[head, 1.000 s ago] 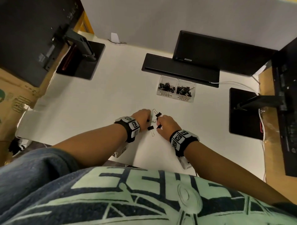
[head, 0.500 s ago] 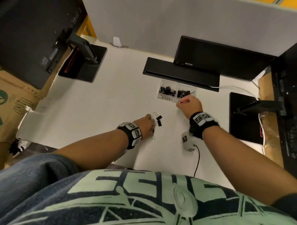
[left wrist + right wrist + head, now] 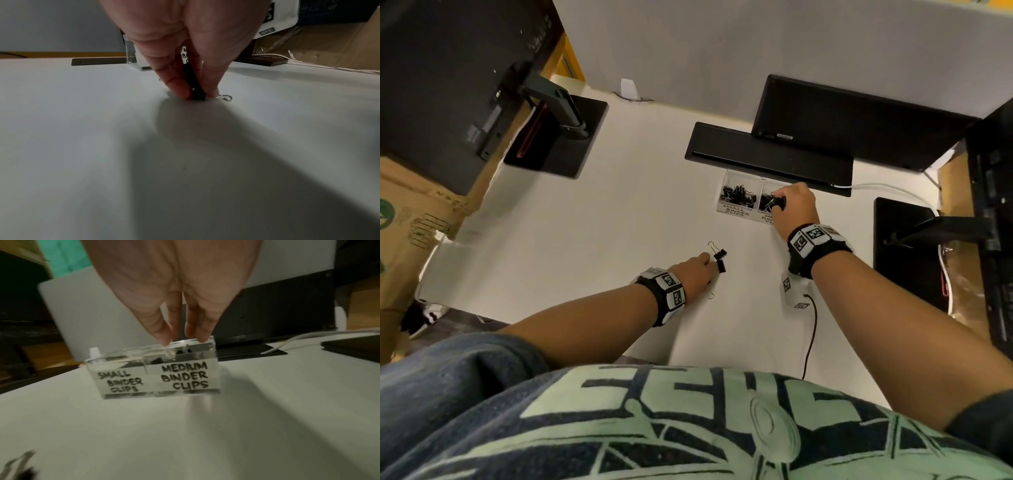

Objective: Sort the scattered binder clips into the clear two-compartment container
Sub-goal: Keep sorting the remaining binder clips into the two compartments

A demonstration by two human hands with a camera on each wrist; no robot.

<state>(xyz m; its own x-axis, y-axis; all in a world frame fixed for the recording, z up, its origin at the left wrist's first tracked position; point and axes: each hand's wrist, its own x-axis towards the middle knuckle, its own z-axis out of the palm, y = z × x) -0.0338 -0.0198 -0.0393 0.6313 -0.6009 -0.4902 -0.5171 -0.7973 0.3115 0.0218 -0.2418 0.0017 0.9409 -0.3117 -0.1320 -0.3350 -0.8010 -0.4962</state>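
Presently the clear two-compartment container [image 3: 153, 379] holds black clips in both its SMALL and MEDIUM sides. Right hand [image 3: 792, 205] pinches a black clip above the MEDIUM side; left hand [image 3: 185, 48] pinches a small binder clip [image 3: 198, 95] on the bench [image 3: 585, 222], another clip [image 3: 720, 254] just beside.

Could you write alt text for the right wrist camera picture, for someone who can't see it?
A right hand reaches down, fingertips over the right-hand compartment of a clear container hand-labelled "Small Binder Clips" and "Medium Binder Clips". It stands on a white table, with dark clips dimly visible inside.
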